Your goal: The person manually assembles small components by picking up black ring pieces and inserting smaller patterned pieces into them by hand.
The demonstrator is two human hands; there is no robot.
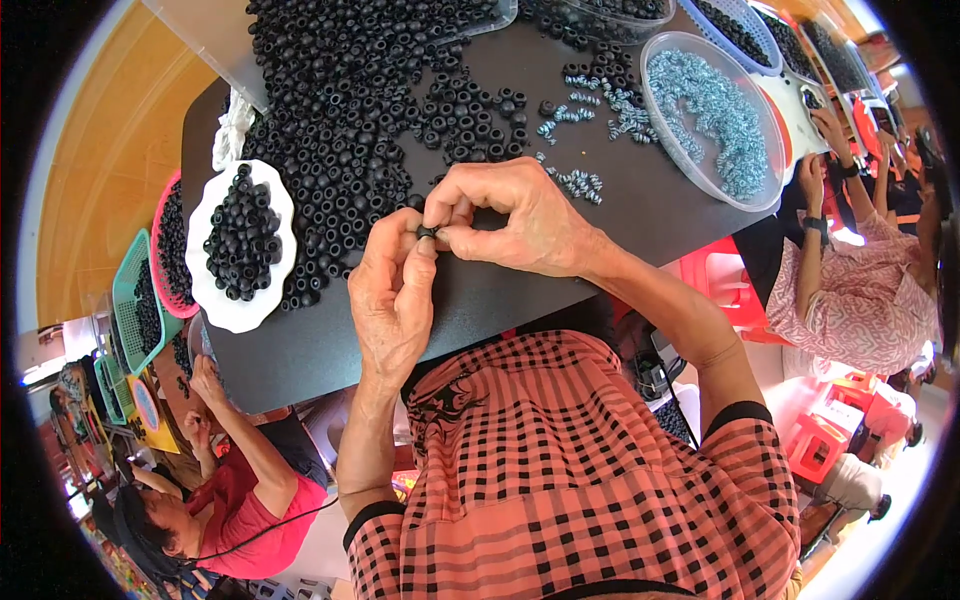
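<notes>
My left hand pinches a small black round part between thumb and fingertips, just over the near side of the dark table. From the other side my right hand closes its thumb and forefinger on the same part. Whether a spring is also between those fingertips is hidden. Beyond the hands spreads a large heap of black round parts, many with an open hole. To the right of the heap lie loose small metal coil springs. A clear round tub holds a mass of such springs.
A white scalloped dish piled with black parts stands at the table's left edge. A clear bin leans at the far left. Co-workers sit close by, one in pink at left, one in a patterned shirt at right, near red stools.
</notes>
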